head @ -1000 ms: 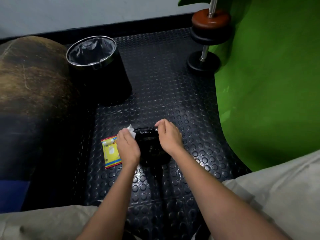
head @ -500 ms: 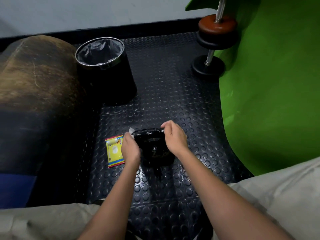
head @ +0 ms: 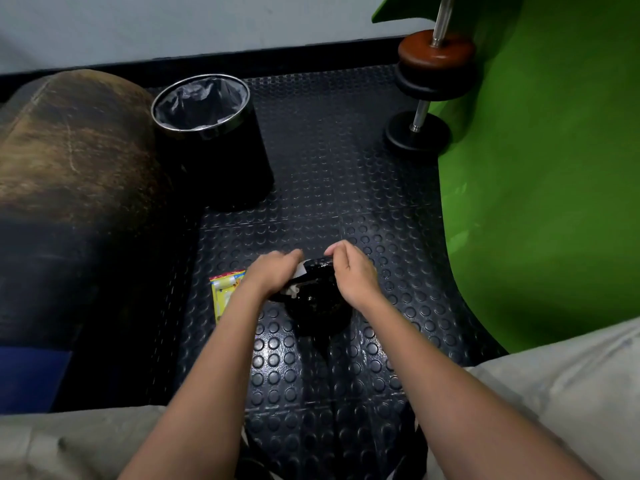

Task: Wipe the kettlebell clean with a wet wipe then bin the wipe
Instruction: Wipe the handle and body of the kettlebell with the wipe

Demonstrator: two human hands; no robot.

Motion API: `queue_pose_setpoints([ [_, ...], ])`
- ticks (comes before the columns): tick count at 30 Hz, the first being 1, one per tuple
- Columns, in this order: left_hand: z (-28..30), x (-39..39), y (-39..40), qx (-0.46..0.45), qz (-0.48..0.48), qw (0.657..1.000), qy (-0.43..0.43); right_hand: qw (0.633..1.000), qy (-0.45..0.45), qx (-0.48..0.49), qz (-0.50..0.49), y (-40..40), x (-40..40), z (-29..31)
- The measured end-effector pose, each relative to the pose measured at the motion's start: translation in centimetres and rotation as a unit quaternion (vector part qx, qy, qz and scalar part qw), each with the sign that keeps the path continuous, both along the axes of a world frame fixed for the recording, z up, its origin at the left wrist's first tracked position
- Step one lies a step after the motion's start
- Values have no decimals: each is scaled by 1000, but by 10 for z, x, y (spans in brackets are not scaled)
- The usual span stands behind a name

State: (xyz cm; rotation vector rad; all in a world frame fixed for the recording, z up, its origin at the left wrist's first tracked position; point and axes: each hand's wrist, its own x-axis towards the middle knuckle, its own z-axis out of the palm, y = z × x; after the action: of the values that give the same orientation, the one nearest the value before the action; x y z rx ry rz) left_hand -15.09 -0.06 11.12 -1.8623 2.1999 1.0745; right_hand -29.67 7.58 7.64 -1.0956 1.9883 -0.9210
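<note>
Left fingers (head: 289, 257) curled, pinching the white wet wipe (head: 298, 271) against the kettlebell (head: 317, 299) handle; right fingers (head: 337, 250) curled round the handle's other end. Kettlebell on the studded floor (head: 329, 188), bin (head: 211, 140) at 11 o'clock, yellow wipe packet (head: 223, 291) at 9 o'clock.

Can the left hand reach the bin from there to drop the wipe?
Probably yes. The left hand holds the wipe, and only bare floor mat lies between it and the open bin.
</note>
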Motion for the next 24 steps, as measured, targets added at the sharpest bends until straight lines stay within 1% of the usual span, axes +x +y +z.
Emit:
queue_pose_setpoints([
  [2,-8,8,-9,92,8,995,35,1000,13,-7,18,-1,2,0],
  [4,-12,15,-11,192,28,977,87,999,26,-10,38,-2,4,0],
  [5,-10,14,-9,222,36,969,103,998,33,-9,44,-3,5,0],
  [6,-7,13,-9,213,33,972,96,998,39,-8,48,-4,5,0],
  [7,-7,10,-8,160,16,985,68,998,44,-6,50,-5,4,0],
  [8,-8,4,-6,86,-6,996,9,997,52,-4,50,-5,4,0],
  [9,-5,-2,0,8,-36,998,-56,997,60,-1,49,-5,3,0],
  [11,-5,-17,14,-130,-87,979,-133,996,76,6,42,-5,1,0],
  [13,-6,-23,27,-231,-113,952,-166,995,88,12,36,-6,1,-1],
  [14,-8,-23,32,-266,-113,941,-175,995,91,14,34,-6,1,-1],
  [15,-9,-23,38,-289,-100,937,-172,995,92,15,32,-7,1,-1],
  [16,-11,-22,43,-316,-82,933,-150,995,93,15,29,-7,1,-2],
  [18,-19,-20,55,-369,-56,924,-83,996,89,14,26,-7,2,-3],
  [20,-32,-13,69,-406,-57,912,-26,996,83,13,25,-7,3,-4],
  [22,-41,-1,73,-411,-51,910,2,996,85,13,30,-6,5,-4],
  [24,-50,13,68,-402,-26,915,34,996,86,10,34,-7,7,-4],
])
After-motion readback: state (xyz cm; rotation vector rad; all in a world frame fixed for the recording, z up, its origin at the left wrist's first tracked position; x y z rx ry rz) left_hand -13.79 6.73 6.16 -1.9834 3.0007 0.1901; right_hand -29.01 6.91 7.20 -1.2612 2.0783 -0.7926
